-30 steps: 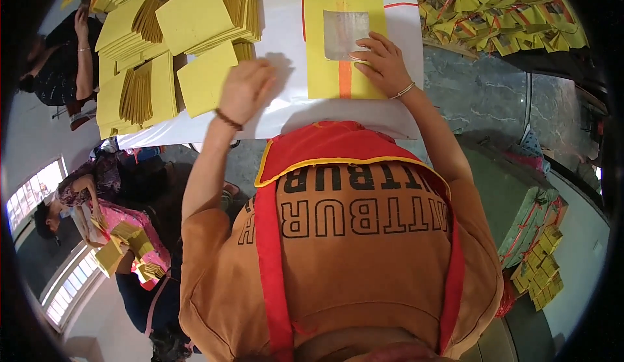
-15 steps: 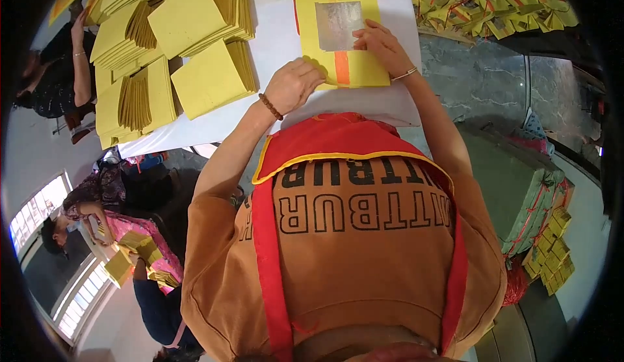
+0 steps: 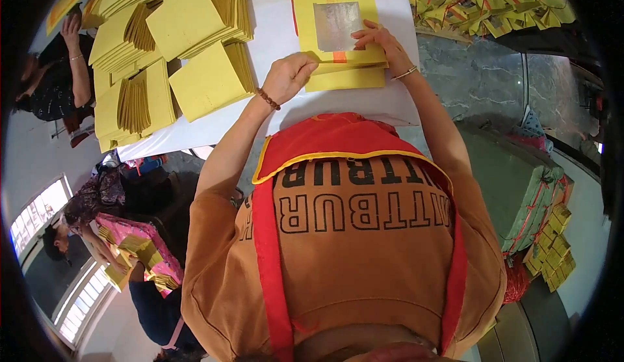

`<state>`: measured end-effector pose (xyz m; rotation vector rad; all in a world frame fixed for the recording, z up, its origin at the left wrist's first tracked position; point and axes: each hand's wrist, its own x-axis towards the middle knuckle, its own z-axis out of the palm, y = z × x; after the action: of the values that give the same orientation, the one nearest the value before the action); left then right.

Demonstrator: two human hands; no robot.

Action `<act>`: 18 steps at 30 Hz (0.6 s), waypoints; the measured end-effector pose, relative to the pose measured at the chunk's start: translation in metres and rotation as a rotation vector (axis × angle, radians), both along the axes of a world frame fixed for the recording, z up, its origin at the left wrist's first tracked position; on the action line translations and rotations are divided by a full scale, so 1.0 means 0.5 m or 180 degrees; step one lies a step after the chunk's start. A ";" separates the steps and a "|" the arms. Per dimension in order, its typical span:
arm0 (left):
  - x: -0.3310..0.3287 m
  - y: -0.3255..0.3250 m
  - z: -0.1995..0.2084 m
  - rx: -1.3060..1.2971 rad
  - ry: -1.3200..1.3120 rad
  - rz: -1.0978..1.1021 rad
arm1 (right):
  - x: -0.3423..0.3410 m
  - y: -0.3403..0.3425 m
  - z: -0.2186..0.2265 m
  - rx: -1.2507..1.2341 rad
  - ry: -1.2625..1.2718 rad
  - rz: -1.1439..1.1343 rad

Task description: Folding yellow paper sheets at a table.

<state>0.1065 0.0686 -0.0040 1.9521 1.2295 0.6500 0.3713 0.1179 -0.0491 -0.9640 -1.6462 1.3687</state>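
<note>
On the white table lies a yellow paper sheet (image 3: 305,20) with a silver foil square (image 3: 335,27) in its middle and an orange stripe (image 3: 339,57). Its near edge is lifted and bent away from me. My left hand (image 3: 290,78) is closed in a pinch on that edge at the left corner. More yellow paper (image 3: 344,80) shows underneath, closer to me. At the right side my right hand (image 3: 385,48) rests with fingers stretched out and apart over the sheet, fingertips by the foil's right edge.
Stacks of folded yellow paper (image 3: 211,79) stand on the table's left part. Bundled yellow papers (image 3: 494,1) fill the far right. A green wrapped bale (image 3: 500,186) stands right of me. Other people (image 3: 101,189) work at the left, one with yellow papers by a pink cloth.
My left hand has raised the sheet's near edge and moved it slightly away from me, uncovering yellow paper below. My right hand stays almost in place.
</note>
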 end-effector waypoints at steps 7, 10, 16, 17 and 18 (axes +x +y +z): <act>-0.002 0.007 -0.021 -0.0640 -0.0229 0.0325 | 0.013 0.009 -0.022 0.0137 -0.0026 0.0192; -0.004 0.007 -0.023 -0.0900 -0.0328 0.0373 | 0.012 0.009 -0.023 0.0035 0.0016 0.0230; 0.000 0.004 -0.026 -0.0807 -0.0458 0.0427 | 0.010 0.008 -0.022 0.0247 -0.0044 0.0130; 0.001 0.004 -0.022 -0.0909 -0.0511 0.0460 | 0.012 0.006 -0.018 0.0043 0.0021 0.0133; 0.001 0.004 -0.020 -0.1011 -0.0565 0.0494 | 0.014 0.005 -0.016 -0.0161 0.0085 0.0136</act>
<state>0.1071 0.0706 -0.0141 1.5178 1.2938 0.6467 0.3782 0.1206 -0.0570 -0.9404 -1.6276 1.4520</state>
